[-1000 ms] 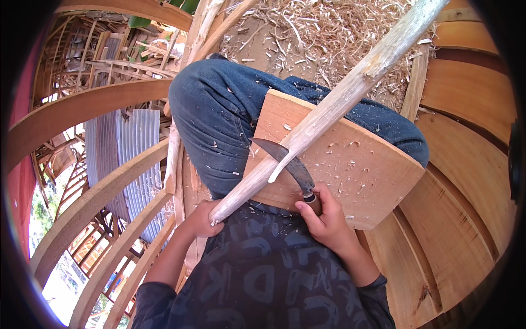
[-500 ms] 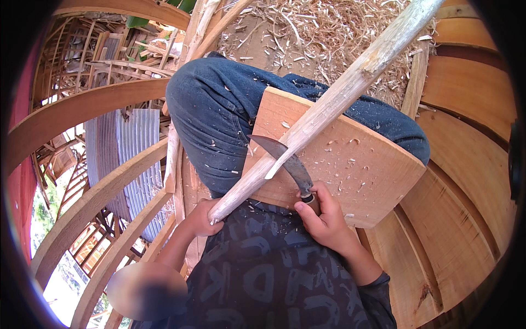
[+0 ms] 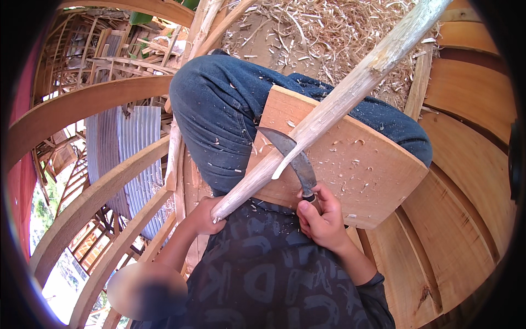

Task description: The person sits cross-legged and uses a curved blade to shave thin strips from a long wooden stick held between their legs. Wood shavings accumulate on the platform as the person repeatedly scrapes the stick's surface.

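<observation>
Gripping, just ahead of a dark shirt with grey printed shapes point(image 3: 263, 274), the near end of a long, round, pale wooden pole point(image 3: 335, 118) in the closed left hand point(image 3: 204, 216). Holding in the right hand point(image 3: 324, 218), fingers wrapped around the handle, a curved, dark-grey metal knife point(image 3: 304, 171), with blade set across the pole against a thin, lifted pale sliver point(image 3: 282, 164). Beneath, across blue denim trousers point(image 3: 211, 131), a flat, light-brown wooden board point(image 3: 356, 170) dotted with chips. Farther off, under the pole's upward-right slant, heaped pale curled wood shavings point(image 3: 323, 38).
</observation>
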`<state>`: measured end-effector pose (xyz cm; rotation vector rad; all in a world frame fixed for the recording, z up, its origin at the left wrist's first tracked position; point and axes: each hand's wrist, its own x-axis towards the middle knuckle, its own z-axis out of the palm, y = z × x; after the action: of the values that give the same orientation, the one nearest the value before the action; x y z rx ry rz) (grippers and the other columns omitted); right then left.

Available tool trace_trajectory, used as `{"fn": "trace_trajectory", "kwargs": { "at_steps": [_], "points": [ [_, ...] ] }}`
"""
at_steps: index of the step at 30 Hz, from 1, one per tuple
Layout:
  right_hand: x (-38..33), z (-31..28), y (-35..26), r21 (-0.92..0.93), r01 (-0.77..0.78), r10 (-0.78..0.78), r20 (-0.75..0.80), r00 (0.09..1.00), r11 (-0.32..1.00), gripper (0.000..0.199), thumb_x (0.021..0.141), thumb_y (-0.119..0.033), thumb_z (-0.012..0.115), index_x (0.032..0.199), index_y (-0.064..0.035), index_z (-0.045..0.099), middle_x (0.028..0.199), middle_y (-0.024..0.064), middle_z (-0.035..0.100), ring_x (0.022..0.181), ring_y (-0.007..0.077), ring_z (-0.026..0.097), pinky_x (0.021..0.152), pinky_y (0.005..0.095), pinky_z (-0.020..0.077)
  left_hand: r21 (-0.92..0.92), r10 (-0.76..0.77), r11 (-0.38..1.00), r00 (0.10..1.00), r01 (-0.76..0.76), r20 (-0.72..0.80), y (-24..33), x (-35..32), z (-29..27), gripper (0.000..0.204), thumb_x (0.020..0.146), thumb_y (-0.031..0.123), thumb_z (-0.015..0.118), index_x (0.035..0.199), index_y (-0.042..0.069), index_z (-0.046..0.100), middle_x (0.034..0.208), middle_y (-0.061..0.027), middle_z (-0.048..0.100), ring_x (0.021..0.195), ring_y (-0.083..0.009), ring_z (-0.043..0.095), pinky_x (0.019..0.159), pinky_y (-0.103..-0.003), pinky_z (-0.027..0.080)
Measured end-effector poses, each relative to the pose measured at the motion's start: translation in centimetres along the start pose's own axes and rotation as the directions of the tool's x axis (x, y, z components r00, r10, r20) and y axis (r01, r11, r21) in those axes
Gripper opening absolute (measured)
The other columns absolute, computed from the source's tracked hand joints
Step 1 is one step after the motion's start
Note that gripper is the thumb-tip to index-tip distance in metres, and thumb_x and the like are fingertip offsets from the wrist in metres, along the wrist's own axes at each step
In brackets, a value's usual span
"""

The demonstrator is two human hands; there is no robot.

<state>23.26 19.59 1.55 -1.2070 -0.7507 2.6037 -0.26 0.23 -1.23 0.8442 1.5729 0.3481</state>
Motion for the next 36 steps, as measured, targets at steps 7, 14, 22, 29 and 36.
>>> {"fn": "trace_trajectory", "kwargs": {
  "at_steps": [7,14,22,29,36],
  "points": [
    [0.6,-0.5,0.4,-0.671,0.303,-0.419,-0.012,0.908,0.676,0.023,0.085,-0.007,0.065,0.102,0.0024,0.052,0.073,0.0119,0.062,0.059,0.0183,0.061,0.055,0.0293,0.0475,0.024,0.036,0.999,0.999,-0.035,-0.007,-0.2,0.1,0.0,0.046,0.059,0.006,0.060,0.104,0.001,0.061,0.078,-0.0187,0.064,0.072,-0.0322,0.064,0.069,-0.035,0.050],
    [0.4,-0.2,0.3,-0.782,0.292,-0.468,0.002,0.884,0.550,0.026,0.085,-0.007,0.065,0.105,0.0008,0.050,0.071,0.0157,0.061,0.059,0.0255,0.063,0.055,0.0322,0.0476,-0.039,0.016,0.999,1.000,-0.016,0.006,-0.6,0.2,0.1,0.042,0.060,0.006,0.061,0.102,0.001,0.061,0.077,-0.0162,0.064,0.069,-0.0278,0.063,0.068,-0.034,0.049],
    [0.0,-0.8,-0.4,-0.181,0.034,-0.036,-0.006,0.999,0.983,0.021,0.089,-0.009,0.061,0.104,0.0004,0.049,0.067,0.0014,0.052,0.051,0.0097,0.048,0.047,0.0232,0.0383,-0.075,-0.017,0.997,1.000,0.019,0.017,-0.3,0.0,0.0,0.042,0.062,0.005,0.060,0.103,0.001,0.061,0.077,-0.0140,0.064,0.070,-0.0233,0.063,0.069,-0.032,0.049],
    [0.7,-0.4,-0.8,-0.697,0.345,-0.434,0.054,0.899,0.629,0.023,0.088,-0.008,0.062,0.105,0.0008,0.049,0.069,0.0101,0.059,0.053,0.0166,0.057,0.050,0.0269,0.0438,-0.101,-0.018,0.995,0.999,0.014,-0.036,0.1,0.4,0.2,0.029,0.057,0.007,0.061,0.085,0.000,0.056,0.069,-0.0128,0.057,0.064,-0.0231,0.058,0.065,-0.033,0.045],
    [0.4,-0.1,-0.4,-0.789,0.324,-0.494,0.031,0.869,0.522,0.025,0.086,-0.006,0.064,0.104,0.0011,0.049,0.069,0.0170,0.058,0.058,0.0269,0.063,0.050,0.0313,0.0454,-0.074,-0.035,0.997,0.999,0.034,-0.005,-0.2,0.3,0.1,0.035,0.059,0.007,0.061,0.093,0.000,0.058,0.074,-0.0138,0.059,0.068,-0.0236,0.059,0.067,-0.033,0.046]
  ]
}}
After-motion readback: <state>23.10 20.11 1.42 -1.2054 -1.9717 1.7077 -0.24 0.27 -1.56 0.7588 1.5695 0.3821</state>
